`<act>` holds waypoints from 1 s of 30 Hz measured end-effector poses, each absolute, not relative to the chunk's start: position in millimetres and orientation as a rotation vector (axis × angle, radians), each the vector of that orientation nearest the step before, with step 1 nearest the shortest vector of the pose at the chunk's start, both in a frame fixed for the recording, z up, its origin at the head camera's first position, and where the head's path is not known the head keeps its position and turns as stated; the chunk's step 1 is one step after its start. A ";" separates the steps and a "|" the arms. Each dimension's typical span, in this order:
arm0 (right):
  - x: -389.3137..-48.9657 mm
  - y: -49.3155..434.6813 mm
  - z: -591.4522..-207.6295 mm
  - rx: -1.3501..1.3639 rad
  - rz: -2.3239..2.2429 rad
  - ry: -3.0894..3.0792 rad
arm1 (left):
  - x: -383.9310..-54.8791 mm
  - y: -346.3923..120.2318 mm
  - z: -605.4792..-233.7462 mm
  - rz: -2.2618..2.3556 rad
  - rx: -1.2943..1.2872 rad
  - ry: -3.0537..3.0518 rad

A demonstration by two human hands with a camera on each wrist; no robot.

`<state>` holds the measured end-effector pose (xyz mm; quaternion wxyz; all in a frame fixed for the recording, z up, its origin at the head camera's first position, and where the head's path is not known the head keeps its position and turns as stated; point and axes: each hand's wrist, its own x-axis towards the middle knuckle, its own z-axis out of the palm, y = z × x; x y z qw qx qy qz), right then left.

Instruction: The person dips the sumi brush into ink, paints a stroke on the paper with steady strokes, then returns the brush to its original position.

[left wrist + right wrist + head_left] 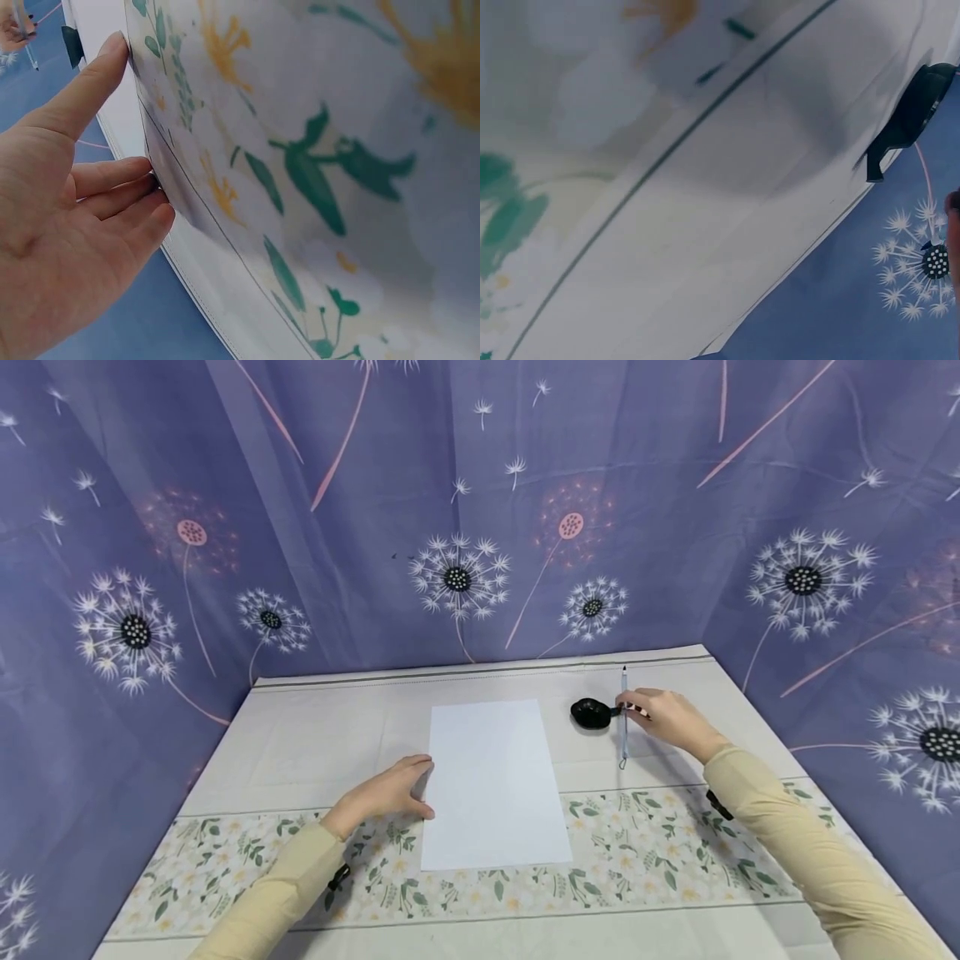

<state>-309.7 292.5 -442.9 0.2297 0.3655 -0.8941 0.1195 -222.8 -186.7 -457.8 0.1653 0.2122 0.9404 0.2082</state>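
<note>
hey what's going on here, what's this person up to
A person is at a cloth-covered table with both hands busy. The right hand pinches a slim pen, its dark tip pointing toward the far side, right by a black spoon-like object. The left hand rests at the left edge of a white sheet of paper. The pen is off to the right, away from the sheet, and no marks show on it.

Long sleeves on both arms here, pale yellowish-beige, left sleeve [270,893] and right sleeve [810,852] a matching pair! Look at the fabric: flatter near the wrists, rippling into soft creases higher up. And there, small and dark, a black fitting [339,877] beneath the left cuff, another black fitting [719,805] beneath the right!
</note>
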 end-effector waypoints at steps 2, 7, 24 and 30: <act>-309.6 290.3 -442.0 0.993 0.362 -2.443 | -222.8 -186.8 -459.1 0.604 0.604 2.676; -310.0 284.0 -436.3 0.947 0.432 -2.400 | -223.5 -187.2 -462.0 0.613 0.612 2.680; -308.4 268.0 -415.6 0.770 0.739 -2.278 | -226.0 -188.4 -462.9 0.619 0.624 2.676; -309.6 263.8 -413.0 0.726 0.855 -2.210 | -225.9 -187.0 -462.5 0.605 0.603 2.681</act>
